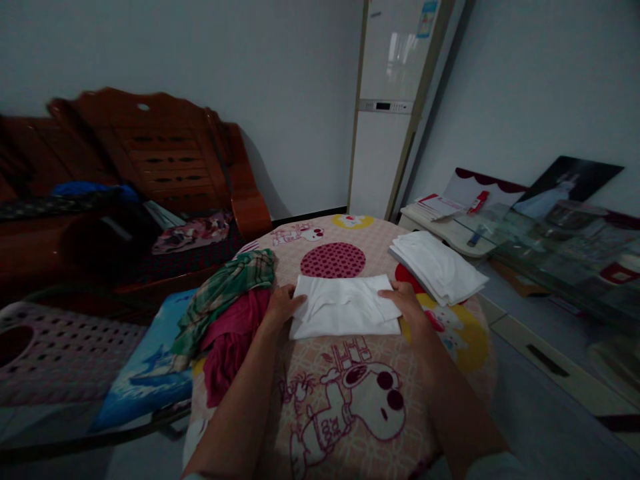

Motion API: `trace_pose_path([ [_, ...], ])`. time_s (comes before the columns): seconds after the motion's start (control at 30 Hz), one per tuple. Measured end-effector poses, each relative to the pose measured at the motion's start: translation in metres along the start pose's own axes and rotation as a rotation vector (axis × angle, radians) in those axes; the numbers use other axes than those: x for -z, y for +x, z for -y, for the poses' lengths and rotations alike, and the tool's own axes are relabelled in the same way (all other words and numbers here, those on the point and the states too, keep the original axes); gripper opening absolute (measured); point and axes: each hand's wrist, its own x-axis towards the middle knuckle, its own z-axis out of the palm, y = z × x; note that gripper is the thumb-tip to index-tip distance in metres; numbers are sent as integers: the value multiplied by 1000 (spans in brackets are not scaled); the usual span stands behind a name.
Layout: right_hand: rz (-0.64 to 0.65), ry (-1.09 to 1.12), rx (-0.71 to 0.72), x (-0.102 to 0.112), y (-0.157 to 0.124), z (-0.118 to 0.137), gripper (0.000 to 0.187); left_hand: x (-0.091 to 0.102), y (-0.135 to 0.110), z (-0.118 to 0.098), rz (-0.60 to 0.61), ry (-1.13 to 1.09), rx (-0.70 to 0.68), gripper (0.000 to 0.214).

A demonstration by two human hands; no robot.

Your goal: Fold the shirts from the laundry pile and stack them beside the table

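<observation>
A white garment (345,310), folded into a wide rectangle, lies on the round table with the patterned cloth (320,373). My left hand (284,304) grips its left edge, thumb on top and fingers tucked at the side. At the opposite edge, my right hand (404,303) pinches the fabric the same way. To the right sits a stack of folded white clothes (437,265). Left of my left forearm lie a crumpled green plaid garment (230,283) and a crumpled dark pink one (240,327), both partly over the table's edge.
A wooden sofa (160,153) with fabric on its seat stands at the back left. A blue printed cushion (155,363) and a perforated plastic chair (85,353) are left of the table. On the right is a glass-topped cabinet (545,247); a tall white air conditioner (380,153) stands behind.
</observation>
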Motion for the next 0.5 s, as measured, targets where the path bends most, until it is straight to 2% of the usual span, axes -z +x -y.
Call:
trace_pose_path([
  [0.07,-111,71,10,10,-7,6,30,-2,9,-24,-16,66,-73,17],
  [0.17,-340,164,36,34,-15,7,33,-18,28,-76,-52,221,-204,22],
  [0.27,-560,180,75,65,-18,2,33,-49,50,-132,-72,320,-300,21],
  [0.4,-773,230,153,104,-14,0,31,-97,75,-201,-66,260,-350,24],
  [0.5,-903,313,224,128,-3,5,32,-123,95,-251,-58,202,-431,27],
])
